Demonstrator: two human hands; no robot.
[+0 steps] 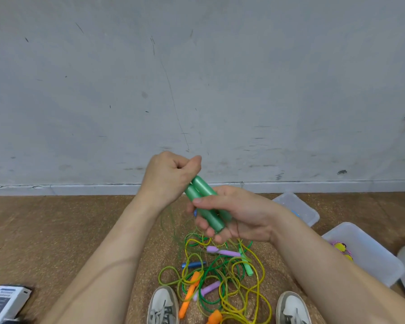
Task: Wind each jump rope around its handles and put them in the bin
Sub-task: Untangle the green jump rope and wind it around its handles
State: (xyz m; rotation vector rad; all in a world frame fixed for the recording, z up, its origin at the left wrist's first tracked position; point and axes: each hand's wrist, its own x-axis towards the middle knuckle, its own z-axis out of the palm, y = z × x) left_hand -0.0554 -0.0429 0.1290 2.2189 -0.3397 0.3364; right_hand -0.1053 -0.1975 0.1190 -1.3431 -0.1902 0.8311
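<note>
The right hand (239,213) is clamped round a pair of green handles (200,187), thumb laid across the top and fingers curled underneath, so the two sticks lie side by side as one bundle. The left hand (168,174) is closed into a fist at the far end of the handles. The thin green cord (172,220) that trails blurred from under it looks pinched inside, though the pinch itself is hidden.

Low and to the right of the handles stands the clear plastic bin (369,258), with something yellow already in it. Just right of the handles is a second clear container (299,206). Straight below the handles, on the floor, is the heap of loose ropes (220,272), with yellow and green cords looped through each other and orange, purple, blue and green handles among them.

The handles look light, stiff and slightly padded, easy to keep squeezed together at mid-length, which is where the right hand has them. That leaves the far half bare for turns of cord. The cord is likely thin, springy plastic that wants to uncoil, so it needs tension from the left hand on every turn and a tucked end, or the coil may spring loose. It hangs below the left wrist towards the heap, so it may snag on the loops there.
</note>
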